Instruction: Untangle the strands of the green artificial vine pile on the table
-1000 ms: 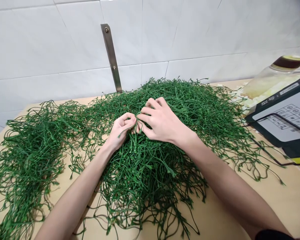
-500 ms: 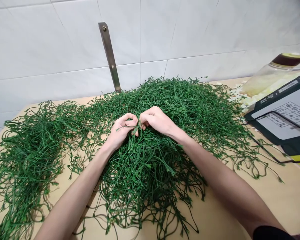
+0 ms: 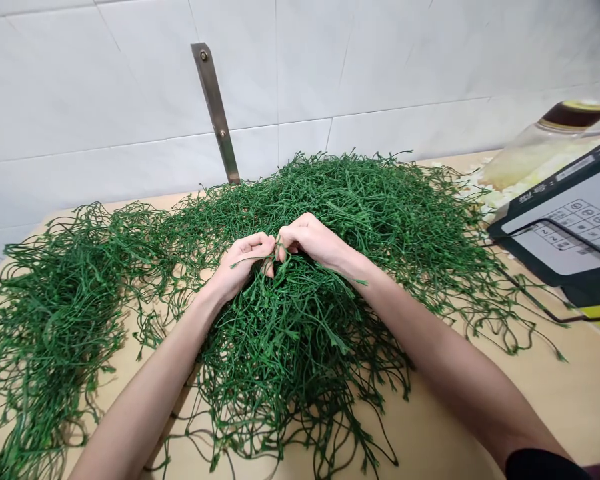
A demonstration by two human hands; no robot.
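Thin green stems (image 3: 305, 333), plant-like and tangled, lie heaped in front of me. Over the top of this heap my left hand (image 3: 245, 260) pinches a green stem, whose loose end sticks out to the left across the fingers. My right hand (image 3: 310, 240) is closed beside it, fingertips pinching the same green strand where the two hands meet. Whether the strand is real or artificial I cannot tell. A larger mound of the stems (image 3: 370, 200) rises just behind my hands, and another tangle (image 3: 65, 293) spreads at the left.
A tan table (image 3: 545, 393) bears the heaps. Behind it stands a pale tiled wall (image 3: 380, 60) with a metal strip (image 3: 215, 113) upright against it. At the right are a dark box with a white label (image 3: 575, 227), a clear jar (image 3: 525, 157) and pale scattered pieces (image 3: 485, 193).
My fingertips have shifted slightly on the strand and the right hand now presses closer to the left. A stem end now shows over my right forearm. The camera view has moved slightly.
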